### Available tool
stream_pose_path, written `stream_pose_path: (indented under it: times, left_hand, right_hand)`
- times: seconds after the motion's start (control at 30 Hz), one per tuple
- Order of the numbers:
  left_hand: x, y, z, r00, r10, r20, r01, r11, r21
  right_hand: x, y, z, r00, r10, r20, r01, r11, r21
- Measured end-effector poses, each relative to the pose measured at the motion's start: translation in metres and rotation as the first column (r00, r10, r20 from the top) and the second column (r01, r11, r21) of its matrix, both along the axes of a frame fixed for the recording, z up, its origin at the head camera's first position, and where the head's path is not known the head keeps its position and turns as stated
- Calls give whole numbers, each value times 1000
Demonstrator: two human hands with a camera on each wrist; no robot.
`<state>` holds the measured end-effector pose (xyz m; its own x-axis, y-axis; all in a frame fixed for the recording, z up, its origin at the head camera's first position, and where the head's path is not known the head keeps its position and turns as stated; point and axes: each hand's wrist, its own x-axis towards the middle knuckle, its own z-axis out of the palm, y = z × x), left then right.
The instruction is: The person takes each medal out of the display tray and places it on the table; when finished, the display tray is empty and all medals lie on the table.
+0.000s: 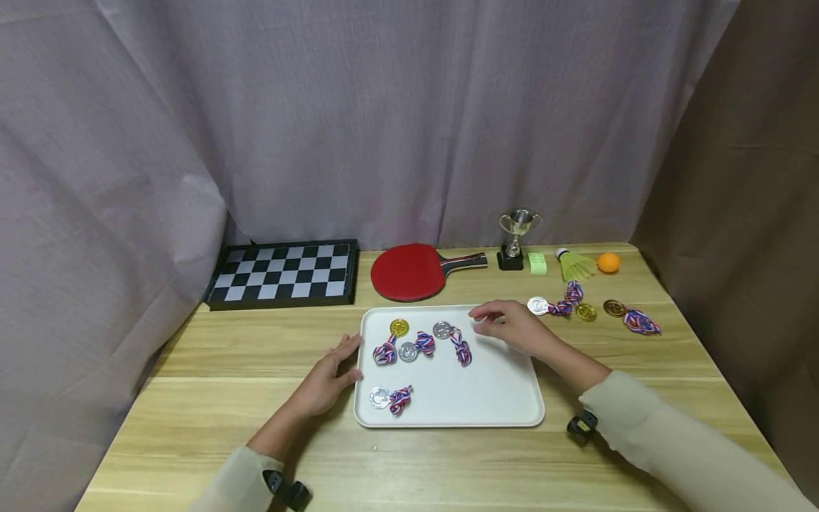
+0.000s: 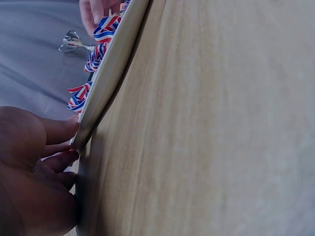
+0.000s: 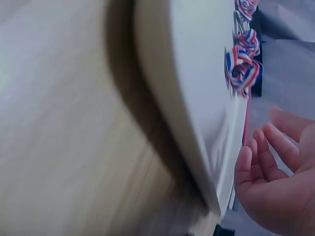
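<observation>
A white tray (image 1: 473,398) lies on the wooden table. Several medals with red, white and blue ribbons rest on it: one gold medal (image 1: 399,328) and silver ones, among them a silver medal (image 1: 442,329) near the middle and another silver medal (image 1: 379,397) at lower left. At the tray's left edge, my left hand (image 1: 325,380) touches the rim with relaxed fingers. My right hand (image 1: 512,327) hovers over the upper right of the tray, fingers loosely bent, holding nothing; in the right wrist view its fingers (image 3: 266,157) are apart from the medals.
Right of the tray lie a silver medal (image 1: 538,306), a gold medal (image 1: 586,312) and a bronze medal (image 1: 614,308). Along the back are a chessboard (image 1: 284,274), a red table tennis bat (image 1: 408,272), a trophy cup (image 1: 515,238), a green block (image 1: 537,264), a shuttlecock (image 1: 574,265) and an orange ball (image 1: 608,263).
</observation>
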<state>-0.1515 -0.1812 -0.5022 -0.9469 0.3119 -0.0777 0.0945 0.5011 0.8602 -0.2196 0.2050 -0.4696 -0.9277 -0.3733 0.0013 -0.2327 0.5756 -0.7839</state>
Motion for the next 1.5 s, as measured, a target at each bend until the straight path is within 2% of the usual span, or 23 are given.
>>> stream_pose_path:
  times: [0.17,0.37,0.47,0.77,0.87,1.13,1.3,1.5]
  left_hand:
    - [-1,0,0,1000,0,3,0,1000,-6]
    - [0,0,-1,1000,-2,1,2,1000,-8]
    - [1,0,-1,1000,-4,-19,4,1000,-6]
    - [1,0,0,1000,-7,-11,7,1000,-18]
    - [0,0,0,1000,-9,-15,9,1000,-15]
    - [1,0,0,1000,-7,-22,6,1000,-11]
    - [1,0,1,1000,-3,2,3,1000,-9]
    - [1,1,1,1000,-4,-2,4,1000,-4]
  right_hand:
    - [-6,-22,-4,999,22,39,-22,1000,-4]
    - [-14,-42,-7,997,56,49,-55,998,-19]
    - [-18,-47,-9,996,59,71,-59,998,-4]
    - [-24,-53,-7,990,111,88,-115,992,42]
    - [-25,-54,-7,988,134,71,-138,989,56]
    - [-26,-56,-13,991,119,56,-124,987,105]
    - [-26,-57,-14,992,115,60,-121,988,97]
    - [-24,-56,-13,992,94,89,-100,992,75]
